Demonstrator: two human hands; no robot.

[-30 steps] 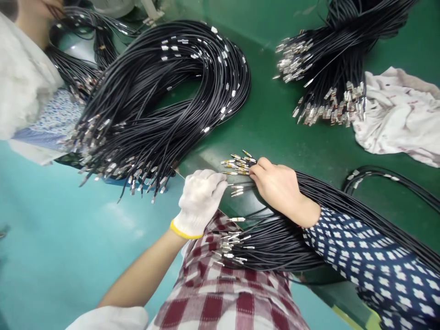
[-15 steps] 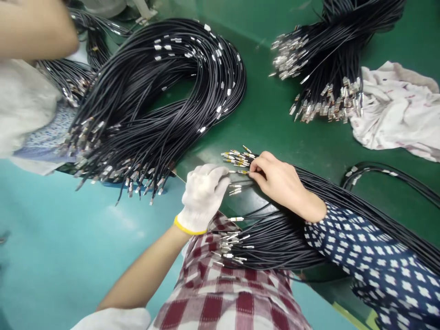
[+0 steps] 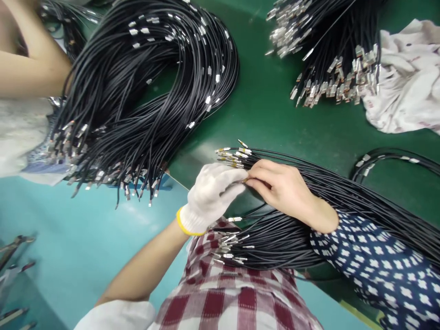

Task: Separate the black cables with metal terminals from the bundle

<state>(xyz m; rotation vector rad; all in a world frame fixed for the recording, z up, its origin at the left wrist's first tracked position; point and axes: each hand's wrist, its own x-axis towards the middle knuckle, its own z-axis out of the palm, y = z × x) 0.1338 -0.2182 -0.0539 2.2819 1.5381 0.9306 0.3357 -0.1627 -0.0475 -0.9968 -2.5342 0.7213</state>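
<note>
**Both hands pinch one cable tip**

We see the gloved left hand (image 3: pixel 211 195) and bare right hand (image 3: pixel 280 188), both grips clamped on a cable tip (image 3: pixel 242 180) at center. Right hand overlies its bundle (image 3: pixel 347 192), which runs to 3 o'clock. Coil (image 3: pixel 154 91) at 11, cloth (image 3: pixel 405 78) at 2, co-worker's arm (image 3: pixel 30 68) at 10, all on the counter (image 3: pixel 268 114).

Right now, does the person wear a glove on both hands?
No, only the left hand wears a white glove; the right hand is bare on the black cables.
</note>
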